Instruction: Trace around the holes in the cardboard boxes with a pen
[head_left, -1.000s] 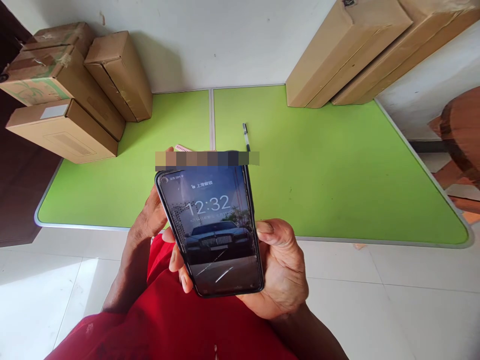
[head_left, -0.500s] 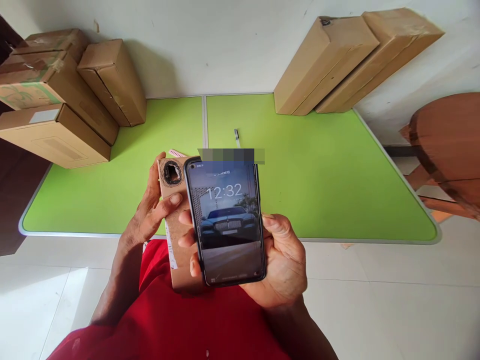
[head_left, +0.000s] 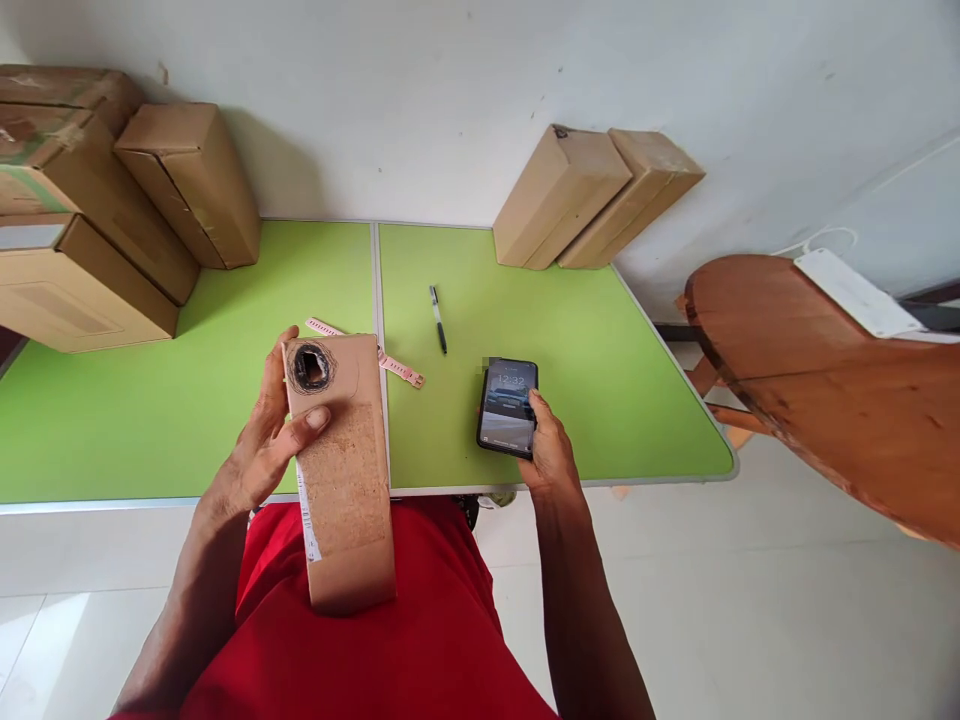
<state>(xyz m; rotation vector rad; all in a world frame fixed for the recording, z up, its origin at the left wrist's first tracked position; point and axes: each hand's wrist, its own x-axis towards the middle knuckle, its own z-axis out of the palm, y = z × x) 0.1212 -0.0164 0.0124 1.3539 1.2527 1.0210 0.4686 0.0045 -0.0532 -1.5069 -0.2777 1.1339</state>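
My left hand (head_left: pixel 274 440) grips a long brown cardboard box (head_left: pixel 349 480) by its left side, thumb on top. Near the box's far end is a hole with dark scribbled edges, and a white label strip runs along its left edge. A smartphone (head_left: pixel 508 415) with a lit screen reading 12:32 and a car picture is in my right hand (head_left: pixel 551 445), low over the table's front part. Whether the phone touches the table I cannot tell. Just beyond the box lies a pink strap (head_left: pixel 401 370), partly hidden by it. A pen (head_left: pixel 438 320) lies farther back.
The green table (head_left: pixel 600 400) has a pale metal edge and a centre seam. Several cardboard boxes (head_left: pixel 142 210) stand at the back left, and two taller ones (head_left: pixel 562 200) lean by the wall at the right. A brown wooden table (head_left: pixel 810 380) with a white power strip (head_left: pixel 855 290) is farther right.
My right hand has carried the phone away from over the box, rightward and down toward the table. The view has turned right. My left hand still holds the box.
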